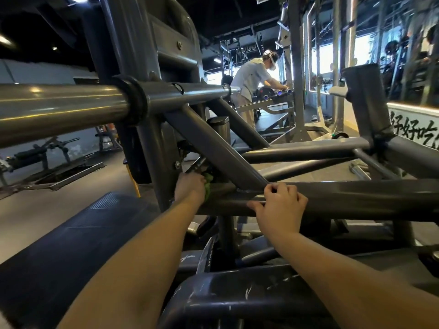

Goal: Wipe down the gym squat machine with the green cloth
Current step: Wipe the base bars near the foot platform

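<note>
Squat machine (213,143) fills the frame, its lower crossbar (356,198) running left to right across the middle. Right hand (280,207) clamps over that bar, fingers curled on top, thumb beneath. Left hand (190,187) bunches the green cloth (207,186) against the frame joint just left of it. The bar's length stretches rightward, so that's the likely stroke.

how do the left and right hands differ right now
The left hand holds the green cloth at a joint of the grey machine; the right hand holds no cloth and grips the horizontal tube bare. The left hand reaches farther in; the right hand sits nearer the camera. Both touch that machine.
</note>
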Motion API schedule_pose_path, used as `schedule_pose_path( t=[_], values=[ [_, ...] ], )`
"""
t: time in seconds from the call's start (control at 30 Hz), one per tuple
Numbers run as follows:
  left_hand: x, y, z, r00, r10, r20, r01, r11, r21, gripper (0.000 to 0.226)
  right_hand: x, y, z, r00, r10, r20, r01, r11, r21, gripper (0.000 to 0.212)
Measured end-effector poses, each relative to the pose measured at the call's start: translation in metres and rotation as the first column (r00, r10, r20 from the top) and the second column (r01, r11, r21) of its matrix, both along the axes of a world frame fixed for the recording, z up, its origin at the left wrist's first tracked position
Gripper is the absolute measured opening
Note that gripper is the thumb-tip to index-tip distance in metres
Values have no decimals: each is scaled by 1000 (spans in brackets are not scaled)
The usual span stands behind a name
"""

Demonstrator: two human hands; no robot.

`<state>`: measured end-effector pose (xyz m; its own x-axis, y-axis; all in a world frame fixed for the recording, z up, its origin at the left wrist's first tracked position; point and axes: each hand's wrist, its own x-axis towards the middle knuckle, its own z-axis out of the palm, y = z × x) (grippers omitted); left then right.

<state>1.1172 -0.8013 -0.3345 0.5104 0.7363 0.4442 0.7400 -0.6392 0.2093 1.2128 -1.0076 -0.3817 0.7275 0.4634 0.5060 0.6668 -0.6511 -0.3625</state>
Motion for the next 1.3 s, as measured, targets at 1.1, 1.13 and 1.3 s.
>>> schedule_pose_path(
  t=[1.1, 1.13, 1.3],
  values=[
    [-4, -163, -34, 853, -308, 422, 426, 878, -219, 20, -10, -66, 7, 871, 391, -297, -296, 901, 318, 19],
    [-6, -169, -34, 835, -312, 454, 450, 861, -236, 21, -13, -70, 8, 761, 486, -430, -291, 848, 444, 17],
    [-10, -177, -17, 780, -388, 491, 578, 747, -328, 32, -16, -87, 20, 420, 682, -598, -130, 697, 705, 15]
  ],
)
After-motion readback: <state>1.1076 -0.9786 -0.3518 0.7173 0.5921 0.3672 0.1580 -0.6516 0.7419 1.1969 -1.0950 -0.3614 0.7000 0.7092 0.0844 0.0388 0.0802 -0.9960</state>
